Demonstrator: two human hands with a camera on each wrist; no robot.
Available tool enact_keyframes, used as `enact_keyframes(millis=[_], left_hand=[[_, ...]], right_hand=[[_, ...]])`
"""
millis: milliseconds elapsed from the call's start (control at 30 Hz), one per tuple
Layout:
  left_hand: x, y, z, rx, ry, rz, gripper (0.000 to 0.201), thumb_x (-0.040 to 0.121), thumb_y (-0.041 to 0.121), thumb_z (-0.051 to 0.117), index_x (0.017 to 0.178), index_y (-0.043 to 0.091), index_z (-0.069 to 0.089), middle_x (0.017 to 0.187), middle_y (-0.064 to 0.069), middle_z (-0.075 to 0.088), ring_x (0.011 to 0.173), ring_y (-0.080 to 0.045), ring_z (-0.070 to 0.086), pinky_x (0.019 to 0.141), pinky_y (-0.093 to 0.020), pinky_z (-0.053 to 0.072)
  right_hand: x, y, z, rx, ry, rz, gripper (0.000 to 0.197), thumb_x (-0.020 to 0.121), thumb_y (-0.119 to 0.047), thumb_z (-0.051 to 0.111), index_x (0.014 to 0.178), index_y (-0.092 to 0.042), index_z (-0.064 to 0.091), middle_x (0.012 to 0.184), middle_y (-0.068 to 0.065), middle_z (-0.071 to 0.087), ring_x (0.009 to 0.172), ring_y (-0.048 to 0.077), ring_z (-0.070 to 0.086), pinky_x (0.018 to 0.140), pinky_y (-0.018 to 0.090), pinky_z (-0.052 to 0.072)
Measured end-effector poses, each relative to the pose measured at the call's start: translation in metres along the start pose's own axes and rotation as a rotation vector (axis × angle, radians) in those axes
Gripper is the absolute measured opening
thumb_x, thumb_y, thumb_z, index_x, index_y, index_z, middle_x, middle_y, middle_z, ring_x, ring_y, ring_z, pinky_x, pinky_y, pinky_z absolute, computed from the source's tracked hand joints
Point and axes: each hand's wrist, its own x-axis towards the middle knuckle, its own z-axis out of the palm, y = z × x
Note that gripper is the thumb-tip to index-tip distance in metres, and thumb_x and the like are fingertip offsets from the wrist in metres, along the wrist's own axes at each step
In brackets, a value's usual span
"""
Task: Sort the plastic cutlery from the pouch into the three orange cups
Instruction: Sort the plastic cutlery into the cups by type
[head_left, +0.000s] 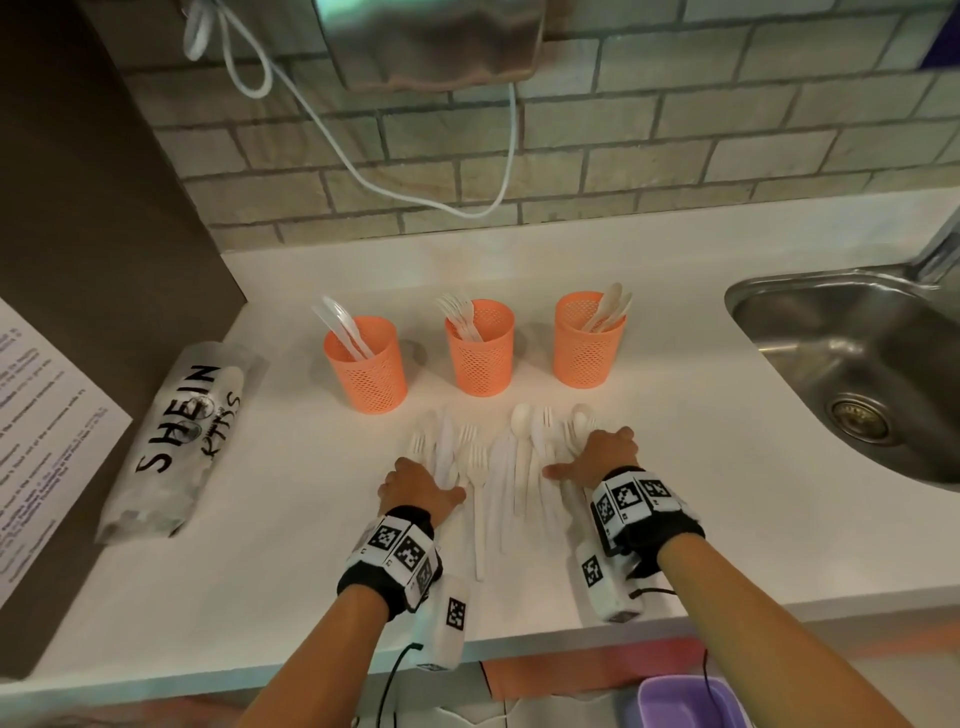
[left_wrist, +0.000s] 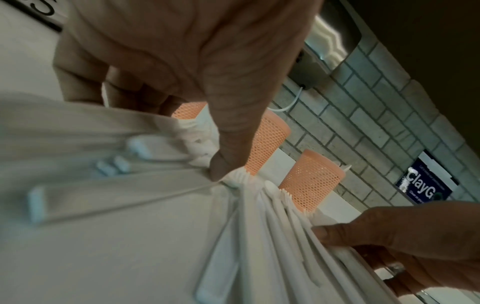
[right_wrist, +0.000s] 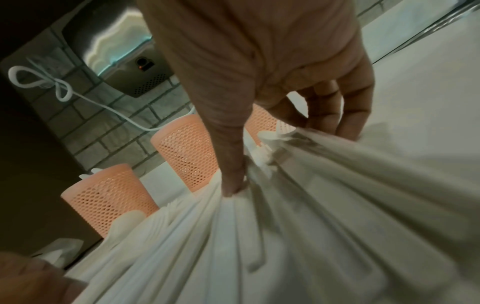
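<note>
Three orange mesh cups stand in a row on the white counter (head_left: 701, 493): the left cup (head_left: 365, 366) holds knives, the middle cup (head_left: 480, 351) forks, the right cup (head_left: 587, 343) spoons. In front of them lies a spread of loose white plastic cutlery (head_left: 501, 467), with forks, spoons and knives mixed. My left hand (head_left: 421, 480) rests on the spread's left side, thumb (left_wrist: 228, 156) pressing near a fork. My right hand (head_left: 597, 457) rests on its right side, bent fingers (right_wrist: 337, 115) and thumb touching the pieces. Neither hand plainly grips a piece. The pouch (head_left: 176, 441) lies at the left.
A steel sink (head_left: 857, 353) is set into the counter at the right. A dark panel (head_left: 78, 260) with a printed sheet stands at the left. A white cable (head_left: 363, 176) hangs on the brick wall behind the cups. A purple tub (head_left: 685, 701) sits below the counter edge.
</note>
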Motion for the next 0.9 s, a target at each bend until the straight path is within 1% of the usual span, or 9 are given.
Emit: enact_keyframes(millis=[100, 233, 333, 400, 467, 567, 733, 800, 900], left_hand=[[0.007, -0.003, -0.004, -0.047, -0.007, -0.003, 0.084, 0.084, 0.038, 0.063, 0.138, -0.007, 0.017, 0.143, -0.02, 0.037, 0.132, -0.033, 0.038, 0.109, -0.038, 0.034], [0.007, -0.002, -0.005, -0.026, 0.002, 0.005, 0.074, 0.086, 0.039, 0.06, 0.135, -0.005, 0.025, 0.14, -0.019, 0.038, 0.129, -0.032, 0.04, 0.106, -0.037, 0.036], [0.004, -0.001, -0.006, -0.013, 0.02, 0.006, 0.074, 0.086, 0.044, 0.057, 0.135, -0.003, 0.027, 0.14, -0.019, 0.034, 0.129, -0.031, 0.038, 0.103, -0.037, 0.036], [0.005, -0.001, -0.006, 0.017, 0.036, 0.008, 0.08, 0.083, 0.048, 0.06, 0.135, -0.003, 0.027, 0.14, -0.019, 0.033, 0.129, -0.032, 0.038, 0.104, -0.037, 0.036], [0.007, -0.002, -0.006, 0.033, 0.039, 0.019, 0.081, 0.081, 0.046, 0.064, 0.134, -0.003, 0.027, 0.14, -0.019, 0.033, 0.129, -0.033, 0.038, 0.105, -0.038, 0.035], [0.011, -0.004, -0.008, 0.009, 0.009, 0.025, 0.079, 0.081, 0.039, 0.067, 0.133, -0.003, 0.027, 0.139, -0.02, 0.038, 0.129, -0.033, 0.04, 0.106, -0.038, 0.036], [0.016, -0.006, -0.014, -0.017, -0.05, 0.037, 0.079, 0.081, 0.037, 0.067, 0.135, -0.005, 0.026, 0.139, -0.018, 0.041, 0.128, -0.032, 0.043, 0.103, -0.037, 0.04], [0.015, -0.005, -0.012, -0.003, -0.035, 0.04, 0.079, 0.081, 0.04, 0.066, 0.135, -0.005, 0.028, 0.138, -0.018, 0.043, 0.127, -0.032, 0.044, 0.101, -0.036, 0.04], [0.011, -0.004, -0.01, 0.111, 0.009, 0.038, 0.08, 0.08, 0.05, 0.061, 0.134, -0.002, 0.033, 0.138, -0.016, 0.041, 0.13, -0.03, 0.038, 0.105, -0.037, 0.035]], right_hand=[[0.003, 0.0, -0.005, 0.047, -0.001, -0.007, 0.075, 0.071, -0.049, 0.073, 0.124, -0.003, 0.044, 0.133, 0.018, 0.039, 0.125, 0.031, 0.041, 0.1, 0.036, 0.039], [0.001, 0.0, -0.003, 0.103, 0.046, -0.009, 0.066, 0.076, -0.041, 0.072, 0.123, -0.001, 0.045, 0.13, 0.018, 0.048, 0.125, 0.03, 0.042, 0.101, 0.035, 0.037], [-0.002, 0.0, 0.002, 0.144, 0.086, 0.008, 0.067, 0.077, -0.047, 0.067, 0.121, -0.001, 0.047, 0.13, 0.019, 0.044, 0.123, 0.031, 0.042, 0.098, 0.036, 0.039], [-0.006, 0.0, 0.005, 0.102, 0.084, 0.017, 0.076, 0.071, -0.055, 0.07, 0.121, -0.002, 0.047, 0.129, 0.017, 0.041, 0.123, 0.031, 0.04, 0.097, 0.036, 0.039], [-0.008, -0.001, 0.005, 0.065, 0.074, 0.023, 0.08, 0.067, -0.055, 0.073, 0.121, -0.002, 0.046, 0.129, 0.017, 0.042, 0.123, 0.029, 0.041, 0.097, 0.035, 0.04], [-0.007, 0.0, 0.001, 0.068, 0.06, 0.04, 0.077, 0.067, -0.048, 0.077, 0.12, -0.002, 0.046, 0.128, 0.017, 0.047, 0.121, 0.028, 0.046, 0.097, 0.033, 0.041], [-0.005, 0.002, 0.0, 0.072, 0.081, 0.075, 0.066, 0.071, -0.038, 0.077, 0.118, -0.001, 0.049, 0.125, 0.014, 0.055, 0.121, 0.029, 0.047, 0.096, 0.033, 0.041], [-0.004, 0.003, 0.0, 0.092, 0.066, 0.085, 0.065, 0.072, -0.035, 0.076, 0.12, 0.0, 0.048, 0.127, 0.016, 0.053, 0.123, 0.03, 0.044, 0.095, 0.033, 0.041], [-0.003, 0.002, 0.002, 0.12, 0.079, 0.078, 0.064, 0.075, -0.031, 0.074, 0.123, 0.0, 0.045, 0.129, 0.018, 0.049, 0.124, 0.031, 0.043, 0.095, 0.034, 0.041]])
